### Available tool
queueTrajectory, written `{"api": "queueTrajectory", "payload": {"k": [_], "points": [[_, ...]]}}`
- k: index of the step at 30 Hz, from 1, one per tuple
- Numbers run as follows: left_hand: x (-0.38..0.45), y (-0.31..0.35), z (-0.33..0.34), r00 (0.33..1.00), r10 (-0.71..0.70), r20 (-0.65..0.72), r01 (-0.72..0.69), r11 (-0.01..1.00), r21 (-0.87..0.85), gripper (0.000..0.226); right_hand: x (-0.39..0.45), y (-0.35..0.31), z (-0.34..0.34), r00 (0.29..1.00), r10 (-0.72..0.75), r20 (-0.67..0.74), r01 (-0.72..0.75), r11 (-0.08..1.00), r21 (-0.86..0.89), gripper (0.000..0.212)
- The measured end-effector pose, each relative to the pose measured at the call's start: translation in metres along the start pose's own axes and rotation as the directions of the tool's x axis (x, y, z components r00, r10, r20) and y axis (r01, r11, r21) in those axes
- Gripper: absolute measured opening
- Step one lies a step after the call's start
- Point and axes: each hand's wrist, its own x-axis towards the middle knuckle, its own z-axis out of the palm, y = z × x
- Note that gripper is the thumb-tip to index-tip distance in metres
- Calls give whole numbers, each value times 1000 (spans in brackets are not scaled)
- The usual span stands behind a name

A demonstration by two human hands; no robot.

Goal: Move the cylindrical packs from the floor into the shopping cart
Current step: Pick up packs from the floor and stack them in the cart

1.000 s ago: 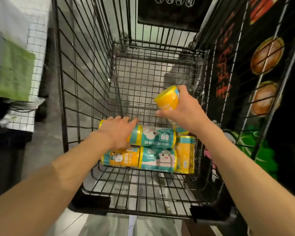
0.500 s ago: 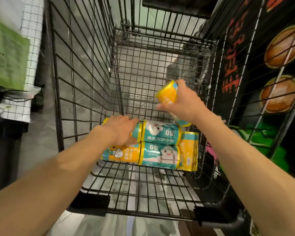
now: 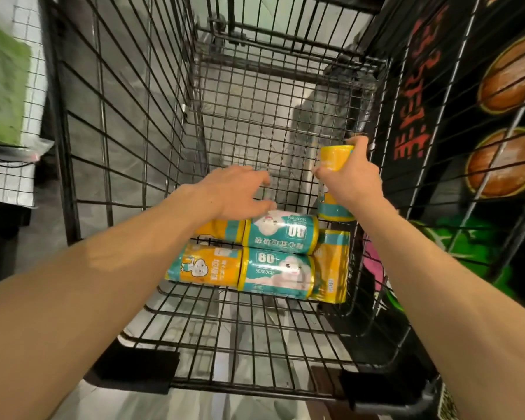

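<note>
Inside the black wire shopping cart (image 3: pixel 128 153), several yellow-and-teal cylindrical packs (image 3: pixel 273 268) lie on their sides in two rows against the right wall. My right hand (image 3: pixel 349 177) grips another yellow-and-teal pack (image 3: pixel 334 159), held nearly upright by the cart's right side, its lower end just above the far row. My left hand (image 3: pixel 237 189) hovers open with spread fingers above the left end of the far row, lifted off the packs.
A black display (image 3: pixel 479 122) with red lettering and round orange pictures stands close along the cart's right side. To the left are a white wire rack (image 3: pixel 19 165) with a green sheet (image 3: pixel 3 86) and a grey floor.
My left hand has lifted off the far-row pack and spread its fingers. My right hand moved its pack right, toward the cart wall, and turned it more upright.
</note>
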Motion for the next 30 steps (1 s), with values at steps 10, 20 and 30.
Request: {"api": "queueTrajectory", "payload": {"k": [10, 20, 30], "points": [[13, 4, -3, 1000, 2, -1, -2, 982, 191, 35, 11, 22, 14, 997, -82, -6, 72, 907, -415, 75], [12, 11, -13, 1000, -30, -3, 30, 989, 147, 36, 7, 19, 11, 874, -443, 201, 438, 537, -721, 59], [1, 6, -5, 999, -9, -37, 14, 987, 159, 50, 1, 27, 8, 935, -283, 213, 344, 578, -741, 60]]}}
